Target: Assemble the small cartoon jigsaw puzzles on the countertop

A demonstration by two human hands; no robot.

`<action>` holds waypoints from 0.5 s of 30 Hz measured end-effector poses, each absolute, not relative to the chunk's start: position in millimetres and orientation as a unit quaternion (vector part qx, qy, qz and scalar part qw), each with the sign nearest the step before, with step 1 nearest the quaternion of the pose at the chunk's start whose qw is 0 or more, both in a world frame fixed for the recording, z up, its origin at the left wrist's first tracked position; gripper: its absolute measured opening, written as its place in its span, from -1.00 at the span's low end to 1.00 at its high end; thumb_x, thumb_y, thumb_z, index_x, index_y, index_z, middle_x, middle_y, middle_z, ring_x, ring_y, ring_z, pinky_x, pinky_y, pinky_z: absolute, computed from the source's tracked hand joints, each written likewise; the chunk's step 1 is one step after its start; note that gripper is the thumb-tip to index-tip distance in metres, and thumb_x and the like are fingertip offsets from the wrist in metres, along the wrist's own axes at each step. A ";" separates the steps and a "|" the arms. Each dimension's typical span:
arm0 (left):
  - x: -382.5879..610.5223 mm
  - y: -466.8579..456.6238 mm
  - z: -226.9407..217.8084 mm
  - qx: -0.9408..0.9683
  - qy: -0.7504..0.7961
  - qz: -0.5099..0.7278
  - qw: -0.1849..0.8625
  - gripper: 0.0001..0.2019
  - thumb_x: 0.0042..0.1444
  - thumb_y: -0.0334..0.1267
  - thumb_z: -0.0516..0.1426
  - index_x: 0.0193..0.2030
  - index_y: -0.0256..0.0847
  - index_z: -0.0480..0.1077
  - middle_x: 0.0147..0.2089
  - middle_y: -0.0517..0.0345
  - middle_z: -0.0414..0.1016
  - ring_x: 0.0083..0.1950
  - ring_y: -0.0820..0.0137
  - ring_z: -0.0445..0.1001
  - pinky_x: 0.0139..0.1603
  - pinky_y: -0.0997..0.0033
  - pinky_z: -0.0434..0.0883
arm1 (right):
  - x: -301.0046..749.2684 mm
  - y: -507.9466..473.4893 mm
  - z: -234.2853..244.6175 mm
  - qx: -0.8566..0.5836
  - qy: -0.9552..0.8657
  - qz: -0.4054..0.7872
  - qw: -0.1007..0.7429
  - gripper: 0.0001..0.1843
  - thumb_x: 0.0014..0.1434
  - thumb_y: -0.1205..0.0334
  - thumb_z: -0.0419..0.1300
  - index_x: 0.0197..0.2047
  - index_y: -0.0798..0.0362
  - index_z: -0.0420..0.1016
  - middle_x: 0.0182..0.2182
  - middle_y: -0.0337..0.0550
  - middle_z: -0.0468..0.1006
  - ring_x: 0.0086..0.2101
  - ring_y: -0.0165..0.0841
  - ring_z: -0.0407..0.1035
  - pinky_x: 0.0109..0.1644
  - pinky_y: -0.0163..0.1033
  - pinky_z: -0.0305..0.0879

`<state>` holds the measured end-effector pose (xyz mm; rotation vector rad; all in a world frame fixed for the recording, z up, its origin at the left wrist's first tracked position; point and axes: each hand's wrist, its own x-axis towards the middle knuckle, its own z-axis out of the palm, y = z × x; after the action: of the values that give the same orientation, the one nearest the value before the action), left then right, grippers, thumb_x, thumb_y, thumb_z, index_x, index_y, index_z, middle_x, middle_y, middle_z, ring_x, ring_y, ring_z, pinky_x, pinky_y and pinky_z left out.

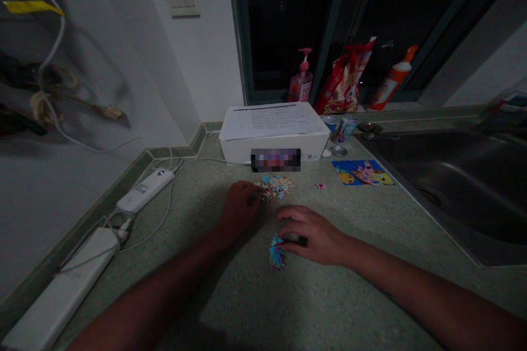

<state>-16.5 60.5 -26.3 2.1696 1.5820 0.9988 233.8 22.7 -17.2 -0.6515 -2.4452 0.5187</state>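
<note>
Low over a speckled green countertop, the right hand hangs half closed, its fingers curved over a small heap of colourful puzzle pieces; whether they grip anything cannot be told. The left hand sits just beside a larger heap of pieces, fingers loosely bent at its edge, nothing visibly held. White power strips lie to the left, with cords trailing between them. Farther on are a few stray pieces, a cartoon picture card and a white box topped with papers. A steel sink lies right, and a pink pump bottle stands at the far window.
</note>
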 end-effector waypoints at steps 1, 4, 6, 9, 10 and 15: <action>-15.4 59.6 -24.7 0.758 0.550 0.326 0.124 -0.73 0.15 -0.44 0.26 -0.01 -0.15 0.62 0.02 -0.01 0.58 0.12 0.12 0.49 0.24 0.01 0.41 | 233.9 21.8 -16.6 -0.237 -0.914 0.194 0.264 -0.83 0.32 0.11 0.37 -0.07 -0.02 0.64 0.04 0.00 0.59 0.06 -0.15 0.51 0.13 0.02 0.47; -12.4 57.7 -21.7 0.774 0.559 0.281 0.099 -0.70 0.19 -0.38 0.27 0.06 -0.15 0.61 0.08 -0.03 0.56 0.16 0.08 0.45 0.27 -0.04 0.38 | 234.4 20.4 -15.6 -0.225 -0.921 0.202 0.247 -0.81 0.31 0.11 0.38 -0.04 -0.04 0.65 0.06 -0.01 0.59 0.08 -0.13 0.49 0.17 0.07 0.44; -11.1 57.1 -21.6 0.780 0.560 0.264 0.093 -0.70 0.22 -0.35 0.27 0.09 -0.15 0.60 0.10 -0.04 0.55 0.18 0.07 0.44 0.29 -0.05 0.35 | 234.6 20.3 -15.9 -0.223 -0.921 0.209 0.242 -0.80 0.30 0.10 0.39 -0.04 -0.05 0.65 0.07 -0.01 0.58 0.09 -0.13 0.48 0.18 0.07 0.43; -10.3 56.9 -22.6 0.784 0.561 0.251 0.088 -0.70 0.25 -0.33 0.25 0.12 -0.13 0.59 0.12 -0.04 0.54 0.20 0.08 0.43 0.31 -0.05 0.33 | 234.6 20.7 -17.0 -0.227 -0.920 0.215 0.235 -0.78 0.27 0.11 0.42 -0.04 -0.06 0.65 0.08 -0.02 0.58 0.11 -0.13 0.47 0.20 0.07 0.42; -10.2 56.9 -22.9 0.784 0.562 0.248 0.087 -0.70 0.25 -0.32 0.25 0.11 -0.13 0.59 0.13 -0.03 0.54 0.21 0.08 0.42 0.31 -0.05 0.33 | 234.6 20.8 -17.2 -0.227 -0.920 0.216 0.234 -0.77 0.26 0.11 0.43 -0.03 -0.06 0.65 0.08 -0.02 0.58 0.12 -0.13 0.47 0.21 0.07 0.41; -9.7 57.2 -23.7 0.788 0.559 0.244 0.085 -0.73 0.27 -0.32 0.23 0.09 -0.14 0.60 0.12 -0.04 0.55 0.21 0.08 0.43 0.30 -0.04 0.34 | 234.3 20.7 -16.1 -0.228 -0.917 0.223 0.239 -0.71 0.24 0.06 0.44 -0.01 -0.04 0.64 0.08 0.01 0.58 0.10 -0.12 0.48 0.19 0.07 0.42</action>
<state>-9.7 57.2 -23.7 2.3501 1.6684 0.7264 234.3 20.7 -16.1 -0.6251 -2.5109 0.6106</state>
